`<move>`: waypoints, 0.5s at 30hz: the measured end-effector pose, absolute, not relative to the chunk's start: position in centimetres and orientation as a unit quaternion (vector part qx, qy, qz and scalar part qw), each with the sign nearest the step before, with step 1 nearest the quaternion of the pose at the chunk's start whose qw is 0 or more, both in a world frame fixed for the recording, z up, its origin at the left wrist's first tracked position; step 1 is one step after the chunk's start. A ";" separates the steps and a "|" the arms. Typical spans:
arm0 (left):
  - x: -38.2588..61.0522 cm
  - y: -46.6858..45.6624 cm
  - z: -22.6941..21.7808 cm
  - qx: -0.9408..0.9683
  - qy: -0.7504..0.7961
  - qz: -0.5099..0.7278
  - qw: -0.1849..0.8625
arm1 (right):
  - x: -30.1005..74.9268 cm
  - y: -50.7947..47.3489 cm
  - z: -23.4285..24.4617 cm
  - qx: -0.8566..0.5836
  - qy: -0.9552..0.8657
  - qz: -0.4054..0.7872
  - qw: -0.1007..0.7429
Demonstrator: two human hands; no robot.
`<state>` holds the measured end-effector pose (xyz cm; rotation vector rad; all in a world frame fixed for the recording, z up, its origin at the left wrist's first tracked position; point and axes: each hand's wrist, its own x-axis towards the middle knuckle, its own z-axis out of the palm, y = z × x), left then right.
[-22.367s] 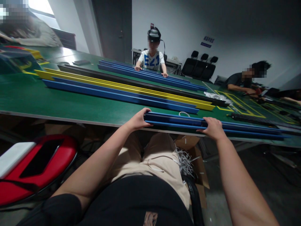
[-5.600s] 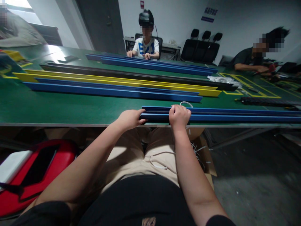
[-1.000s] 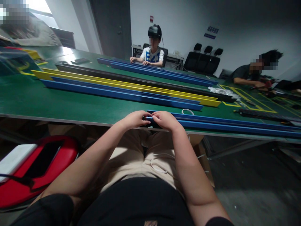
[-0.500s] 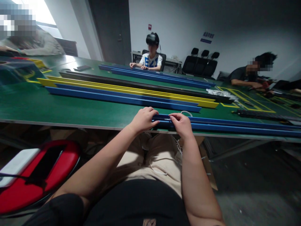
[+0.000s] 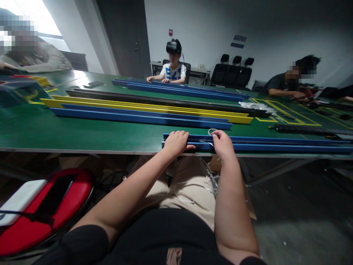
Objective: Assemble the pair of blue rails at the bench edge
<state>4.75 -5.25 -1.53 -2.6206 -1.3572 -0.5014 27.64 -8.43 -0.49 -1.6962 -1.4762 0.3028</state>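
A long blue channel rail point(image 5: 275, 148) lies along the near edge of the table, its left end just past my left hand. My left hand point(image 5: 177, 142) is closed over the rail near that end, fingers across the top and thumb on the near side. To its right, my right hand point(image 5: 223, 145) pinches a thin white strip point(image 5: 206, 142) above the rail's groove. Part of the strip curls in a loop point(image 5: 212, 131) behind the fingers. The exact grip point is small and partly hidden.
Beyond lie another blue rail point(image 5: 138, 116), a yellow rail point(image 5: 237, 118), a black rail point(image 5: 165, 101) and further blue rails point(image 5: 187, 92). Clear plastic bags point(image 5: 255, 106) sit at right. A red stool point(image 5: 74, 191) stands at lower left. Several people sit around the table.
My right hand has moved right, drawing the white strip along the rail. My left hand has shifted slightly right, and the rail's left end now shows.
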 end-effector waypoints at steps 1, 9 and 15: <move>4.0 -5.3 -1.5 -0.873 -0.452 -0.167 0.074 | 27.8 -8.7 -0.3 -0.694 -0.607 0.101 0.374; -6.2 -3.8 -1.7 -0.868 -0.472 -0.135 0.068 | 27.7 -9.6 0.0 -0.692 -0.694 0.067 0.187; -13.3 -2.3 -1.2 -0.866 -0.485 -0.113 0.047 | 26.4 -9.5 1.4 -0.613 -0.663 0.093 0.419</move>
